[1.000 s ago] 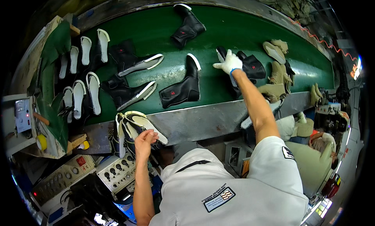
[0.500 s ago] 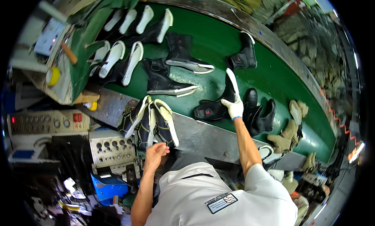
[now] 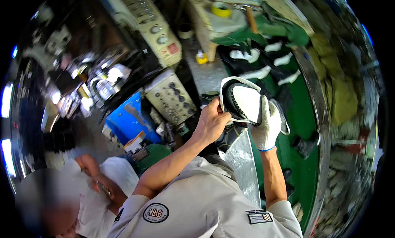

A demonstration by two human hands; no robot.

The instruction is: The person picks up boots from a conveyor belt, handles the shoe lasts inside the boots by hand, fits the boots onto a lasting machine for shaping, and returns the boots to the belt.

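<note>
A black boot [image 3: 248,100] is held up in front of me with its white sole face toward me and a loose-looking white rim around it. My right hand [image 3: 267,125], in a white knit glove, is closed around one side of the boot. My bare left hand [image 3: 212,122] pinches the white rim on the opposite side, thumb and finger together. Behind the boot, more dark footwear [image 3: 228,138] is partly hidden by my hands. Several black boots with white soles [image 3: 257,72] lie beyond, at the far end of the green bench [image 3: 302,98].
A metal ledge [image 3: 242,160] edges the bench. At left stand a knobbed control box [image 3: 170,98], a longer control panel [image 3: 152,22] and a blue bin [image 3: 131,119]. Another person [image 3: 88,197] is at lower left. Yellow tape [image 3: 221,9] lies on a far stand.
My view has turned left. My right hand has lifted the boot off the green bench, and my left hand has come from beside the yellow-trimmed footwear to grip the boot's white rim.
</note>
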